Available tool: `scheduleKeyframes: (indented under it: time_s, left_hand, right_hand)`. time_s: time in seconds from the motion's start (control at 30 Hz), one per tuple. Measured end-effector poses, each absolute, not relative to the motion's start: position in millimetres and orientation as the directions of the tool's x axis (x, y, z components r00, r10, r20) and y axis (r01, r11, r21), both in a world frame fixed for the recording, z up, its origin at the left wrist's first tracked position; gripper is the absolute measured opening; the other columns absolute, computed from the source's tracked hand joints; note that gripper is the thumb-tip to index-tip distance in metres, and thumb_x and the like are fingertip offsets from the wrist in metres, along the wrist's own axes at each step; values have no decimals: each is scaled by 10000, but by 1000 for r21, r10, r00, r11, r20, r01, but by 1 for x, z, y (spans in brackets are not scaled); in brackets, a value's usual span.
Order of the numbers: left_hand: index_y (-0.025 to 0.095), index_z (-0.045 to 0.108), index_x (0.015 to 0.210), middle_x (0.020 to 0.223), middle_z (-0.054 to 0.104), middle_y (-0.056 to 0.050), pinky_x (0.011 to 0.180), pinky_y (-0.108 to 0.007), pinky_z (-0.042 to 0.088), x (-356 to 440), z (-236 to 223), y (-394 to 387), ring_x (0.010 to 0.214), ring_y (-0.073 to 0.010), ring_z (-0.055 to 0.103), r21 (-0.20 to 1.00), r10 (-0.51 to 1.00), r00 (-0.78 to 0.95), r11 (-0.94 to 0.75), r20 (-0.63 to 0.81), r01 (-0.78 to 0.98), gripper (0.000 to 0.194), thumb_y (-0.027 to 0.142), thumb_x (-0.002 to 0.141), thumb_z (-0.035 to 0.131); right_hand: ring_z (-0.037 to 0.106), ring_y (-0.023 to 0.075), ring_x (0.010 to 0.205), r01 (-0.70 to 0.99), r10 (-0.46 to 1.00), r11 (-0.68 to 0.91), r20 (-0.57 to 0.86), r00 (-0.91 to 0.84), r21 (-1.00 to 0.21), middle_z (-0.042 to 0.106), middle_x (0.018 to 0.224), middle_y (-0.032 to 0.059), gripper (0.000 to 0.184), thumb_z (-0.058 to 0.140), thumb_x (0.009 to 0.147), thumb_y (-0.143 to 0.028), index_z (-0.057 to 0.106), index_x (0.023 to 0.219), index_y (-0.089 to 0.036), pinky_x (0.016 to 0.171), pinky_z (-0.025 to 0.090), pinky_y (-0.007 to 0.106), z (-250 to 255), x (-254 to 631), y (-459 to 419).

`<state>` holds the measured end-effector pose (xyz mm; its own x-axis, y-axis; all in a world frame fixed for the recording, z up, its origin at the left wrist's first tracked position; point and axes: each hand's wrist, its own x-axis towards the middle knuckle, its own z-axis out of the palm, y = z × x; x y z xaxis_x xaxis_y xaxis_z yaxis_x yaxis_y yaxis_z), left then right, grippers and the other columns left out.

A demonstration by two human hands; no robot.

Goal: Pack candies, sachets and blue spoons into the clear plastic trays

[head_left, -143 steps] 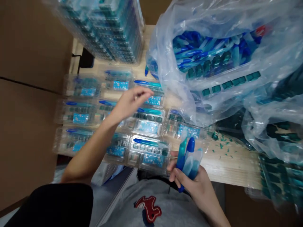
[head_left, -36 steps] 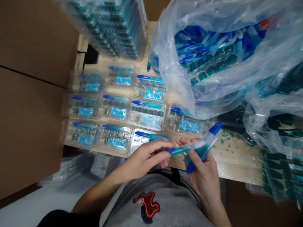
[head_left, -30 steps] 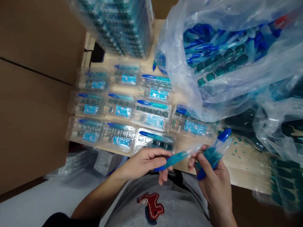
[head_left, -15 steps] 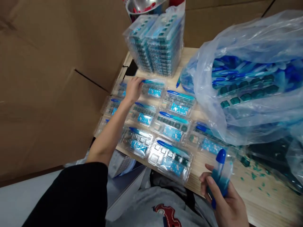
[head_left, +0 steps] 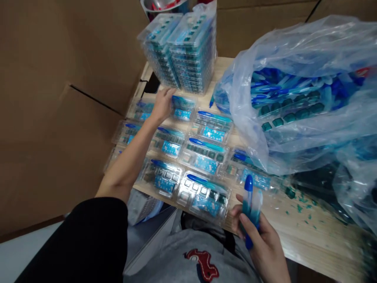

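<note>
ten or so clear blister trays (head_left: 203,196) lie in loose rows across the near half of a wooden desk (head_left: 321,239), each showing a blue pen along its top, a row of small dark green squares and a printed blue card. set flat and side by side, they keep every compartment open to view. the left hand (head_left: 161,105) reaches toward the far edge of the desk, its fingers (head_left: 166,94) pressed together and lying over the rim of the farthest tray (head_left: 183,108), as if steadying it, not pinching it. the right hand (head_left: 259,245) sits by the near edge, its fingers curled firmly around a bundle of blue-capped translucent pens (head_left: 250,204), which stands upright, clear of the nearest tray; how many pens it holds cannot be told.

two tall stacks of filled trays (head_left: 179,51) stand at the far edge, out of the way of the rows. a big clear plastic bag (head_left: 294,47) slumps over the right side of the desk, packed with more blue pens and dark green pieces. small teal chips (head_left: 303,208) are scattered toward the near right corner. a black sleeve (head_left: 73,243) covers the left upper arm.
</note>
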<state>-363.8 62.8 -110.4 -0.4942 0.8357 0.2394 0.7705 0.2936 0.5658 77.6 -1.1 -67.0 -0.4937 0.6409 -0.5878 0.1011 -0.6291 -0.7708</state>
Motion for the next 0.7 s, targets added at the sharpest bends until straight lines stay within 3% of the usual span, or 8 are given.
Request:
scheduleKeyframes:
  time_s: [0.07,0.17,0.27,0.33,0.4,0.53,0.7]
  left_hand:
    - [176,643,1180,1316,615,-142,1145,-520,324,-322,-93,48,1296,-289,512,676,842,-470,184,267,714,338,364,952,478]
    - [204,695,1094,1015,743,-66,944,-396,541,-242,-60,13,964,-205,695,771,920,-356,105,165,629,292,382,953,512]
    - [241,674,1149,1005,750,-42,810,-326,588,-174,-32,-20,894,-183,714,965,983,-96,175,-158,197,257,309,919,582]
    - [235,678,1106,947,742,-30,763,-299,582,-148,-24,-32,848,-172,708,965,965,-2,263,-263,-16,234,268,879,635]
    - [214,687,1013,893,719,-20,755,-280,563,-140,-24,-39,819,-156,686,946,952,15,306,-306,-103,173,231,842,676]
    - [184,678,911,933,689,-37,786,-265,524,-149,-32,-50,871,-152,651,964,964,-21,263,-264,-37,95,214,825,708]
    - [196,685,1015,994,715,-62,854,-298,517,-159,-34,-69,941,-167,656,940,990,-15,141,-143,312,128,239,928,602]
  right_hand:
    - [548,118,632,10,591,-675,-548,-592,-738,662,893,42,311,672,892,-414,664,1132,-216,548,448,229,-60,72,-1]
    - [526,100,565,-51,522,-720,-492,-697,-692,684,922,50,268,623,932,-381,644,1155,-235,519,424,235,-51,62,-3]
    - [490,90,514,-14,465,-724,-472,-749,-690,678,788,15,245,597,943,-406,642,1120,-242,486,389,215,-45,55,-5]
    - [502,100,513,78,473,-657,-491,-732,-749,648,674,-1,243,620,917,-426,671,1026,-215,485,400,208,-43,54,-5]
    - [548,114,538,195,558,-533,-515,-651,-824,646,643,-6,230,674,865,-417,703,957,-208,525,457,215,-44,55,-2]
    - [634,158,607,339,760,-365,-488,-430,-867,721,771,22,257,759,750,-415,752,933,-235,585,539,264,-50,63,4]
    - [571,135,500,330,759,-320,-449,-472,-888,652,591,-5,269,727,800,-422,747,997,-239,505,501,231,-53,67,4]
